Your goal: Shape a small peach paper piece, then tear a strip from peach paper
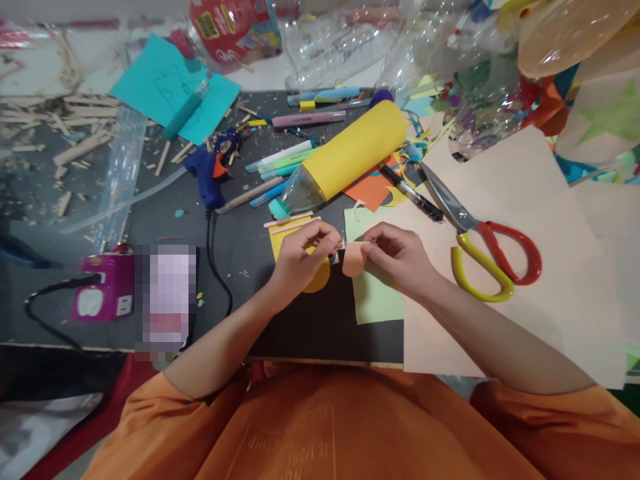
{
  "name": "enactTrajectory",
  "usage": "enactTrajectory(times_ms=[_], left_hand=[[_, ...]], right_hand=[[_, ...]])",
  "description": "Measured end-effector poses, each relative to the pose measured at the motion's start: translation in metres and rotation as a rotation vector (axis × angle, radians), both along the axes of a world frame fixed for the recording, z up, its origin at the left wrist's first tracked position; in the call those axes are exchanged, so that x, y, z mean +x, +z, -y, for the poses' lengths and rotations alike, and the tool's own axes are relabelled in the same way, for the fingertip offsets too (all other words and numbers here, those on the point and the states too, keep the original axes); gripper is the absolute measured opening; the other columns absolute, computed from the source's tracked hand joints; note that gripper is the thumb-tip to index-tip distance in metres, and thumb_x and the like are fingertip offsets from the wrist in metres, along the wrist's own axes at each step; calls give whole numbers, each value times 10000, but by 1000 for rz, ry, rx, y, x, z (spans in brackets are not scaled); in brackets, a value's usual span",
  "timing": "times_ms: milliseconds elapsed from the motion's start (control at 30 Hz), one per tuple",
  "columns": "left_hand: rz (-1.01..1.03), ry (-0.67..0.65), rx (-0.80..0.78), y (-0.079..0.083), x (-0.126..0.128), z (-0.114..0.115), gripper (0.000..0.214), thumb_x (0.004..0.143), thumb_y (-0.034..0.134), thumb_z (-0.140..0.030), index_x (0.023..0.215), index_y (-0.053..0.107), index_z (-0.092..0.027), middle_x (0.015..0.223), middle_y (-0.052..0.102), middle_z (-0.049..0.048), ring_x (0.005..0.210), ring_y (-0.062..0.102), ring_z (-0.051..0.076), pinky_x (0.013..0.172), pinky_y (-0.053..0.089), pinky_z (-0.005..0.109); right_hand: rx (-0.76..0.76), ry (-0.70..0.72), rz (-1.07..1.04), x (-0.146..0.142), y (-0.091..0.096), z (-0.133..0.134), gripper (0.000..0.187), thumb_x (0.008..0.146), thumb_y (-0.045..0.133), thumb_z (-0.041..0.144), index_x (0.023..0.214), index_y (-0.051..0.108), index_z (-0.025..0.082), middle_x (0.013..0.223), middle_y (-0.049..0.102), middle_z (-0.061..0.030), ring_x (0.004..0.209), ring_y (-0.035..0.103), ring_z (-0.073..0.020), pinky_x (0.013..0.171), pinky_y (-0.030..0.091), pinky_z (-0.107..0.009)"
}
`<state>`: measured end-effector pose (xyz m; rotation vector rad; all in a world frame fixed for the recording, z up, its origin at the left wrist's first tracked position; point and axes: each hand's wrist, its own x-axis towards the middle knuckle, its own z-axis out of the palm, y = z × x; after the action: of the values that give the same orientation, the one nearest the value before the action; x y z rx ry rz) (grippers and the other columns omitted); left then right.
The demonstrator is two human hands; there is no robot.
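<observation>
- I look down past an orange shirt (370, 427) onto a dark table (310, 333), with a pale sheet (575, 280) spread at right.
- The right hand (400, 257) pinches a peach tab (353, 262) at its upper right corner, thumb and forefinger closed on the paper.
- Between the two hands, the tab hangs curved, straight edge up, rounded end pointing down toward the shirt; its long axis appears to run from edge to end, crosswise to the line joining the hands.
- The left hand (303, 257) brings thumb and forefinger together just beside the tab's left edge; I cannot tell what, if anything, they grip.
- A green sheet (377, 303) lies partly below the right hand, a yellow sheet (280, 245) beside the left.
- Beyond the right forearm, scissors (465, 223) rest on the pale sheet, tips pointing away and left.
- Past the hands, a yellow-wrapped bottle (360, 147) lies slantwise, its teal cap (279, 210) facing near and left.
- Farther left, I see a blue glue gun (207, 175); at the back, a red-labelled bottle (233, 30).
</observation>
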<state>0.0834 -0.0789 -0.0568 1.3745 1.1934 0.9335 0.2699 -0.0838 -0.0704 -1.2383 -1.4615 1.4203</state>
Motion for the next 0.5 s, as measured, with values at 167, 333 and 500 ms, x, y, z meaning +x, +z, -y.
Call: enactTrajectory(times_ms=[167, 333, 500], left_hand=[[-26, -78, 46, -1, 0, 3, 222, 861, 626, -387, 764, 625, -187, 709, 645, -1, 633, 591, 114, 613, 480, 227], [-97, -118, 81, 2, 0, 5, 316, 893, 591, -457, 744, 605, -179, 683, 625, -5, 634, 569, 116, 614, 454, 225], [-60, -78, 54, 3, 1, 6, 339, 965, 465, -444, 734, 506, -198, 667, 583, -9, 634, 567, 115, 641, 468, 239]], right_hand=[[18, 20, 14, 1, 1, 0, 259, 834, 649, 427, 731, 582, 200, 644, 554, 15, 567, 445, -108, 539, 362, -249], [25, 104, 37, 2, 2, 1, 266, 856, 620, 441, 755, 596, 197, 609, 522, 21, 559, 432, -109, 530, 356, -248], [8, 85, 31, 3, 2, 1, 280, 862, 620, 446, 739, 593, 196, 607, 510, 21, 562, 423, -107, 528, 353, -248]])
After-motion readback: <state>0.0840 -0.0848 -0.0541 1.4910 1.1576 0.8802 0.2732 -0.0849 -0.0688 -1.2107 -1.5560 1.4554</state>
